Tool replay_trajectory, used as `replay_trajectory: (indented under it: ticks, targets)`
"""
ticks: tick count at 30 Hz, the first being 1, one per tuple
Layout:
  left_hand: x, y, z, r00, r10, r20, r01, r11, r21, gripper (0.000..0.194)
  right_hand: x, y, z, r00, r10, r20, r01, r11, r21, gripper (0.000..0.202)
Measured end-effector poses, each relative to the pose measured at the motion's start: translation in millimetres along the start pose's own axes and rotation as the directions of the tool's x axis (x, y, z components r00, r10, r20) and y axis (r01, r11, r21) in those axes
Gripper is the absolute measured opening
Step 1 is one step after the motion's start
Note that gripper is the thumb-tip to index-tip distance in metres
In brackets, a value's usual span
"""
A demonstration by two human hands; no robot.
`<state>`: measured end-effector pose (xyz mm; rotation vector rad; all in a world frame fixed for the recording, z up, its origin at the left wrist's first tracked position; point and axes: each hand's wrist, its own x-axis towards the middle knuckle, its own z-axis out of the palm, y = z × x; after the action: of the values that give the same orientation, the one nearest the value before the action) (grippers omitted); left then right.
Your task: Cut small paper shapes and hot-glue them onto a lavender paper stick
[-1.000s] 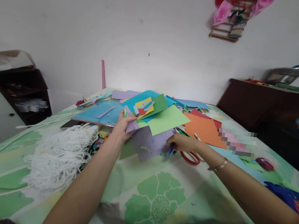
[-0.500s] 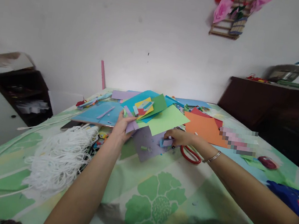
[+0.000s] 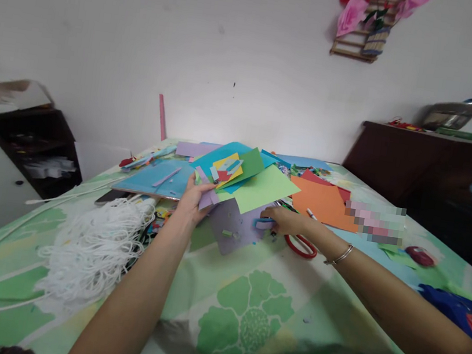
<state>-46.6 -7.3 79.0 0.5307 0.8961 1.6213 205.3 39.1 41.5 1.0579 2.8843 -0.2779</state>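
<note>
Lilac sheet: lies on the flowered cloth [image 3: 219, 298], a corner aimed at the person.
Left hand [image 3: 195, 199]: at the lilac sheet's left edge, clamped on the paper stack.
Paper stack [image 3: 267, 188]: fanned over the lilac sheet's [image 3: 243, 223] far part; its long axis runs sideways, a light-green corner pointing right.
Right hand [image 3: 285, 219]: at the lilac sheet's right edge, fingers together on paper strips.
Paper strips [image 3: 263, 223]: above the lilac sheet, long axis sideways, visible ends pointing left.
Red handle [image 3: 301, 252]: just right of the lilac sheet.
White cord [image 3: 91, 250]: left of it.
</note>
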Motion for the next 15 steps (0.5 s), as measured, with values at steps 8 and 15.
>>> replay_trajectory:
  ticks: [8,15]
  targets:
    - [-5.1,1.6,0.0,1.000,0.012,0.020,-0.012,1.000,0.004,0.071,-7.3,-0.5,3.7,1.000,0.008,0.007,-0.008,1.000,0.014,0.031]
    - [-1.9,1.5,0.0,1.000,0.017,0.014,-0.017,0.999,-0.036,0.072,-6.1,-0.1,-3.8,0.999,0.034,-0.028,-0.034,0.999,-0.012,0.023]
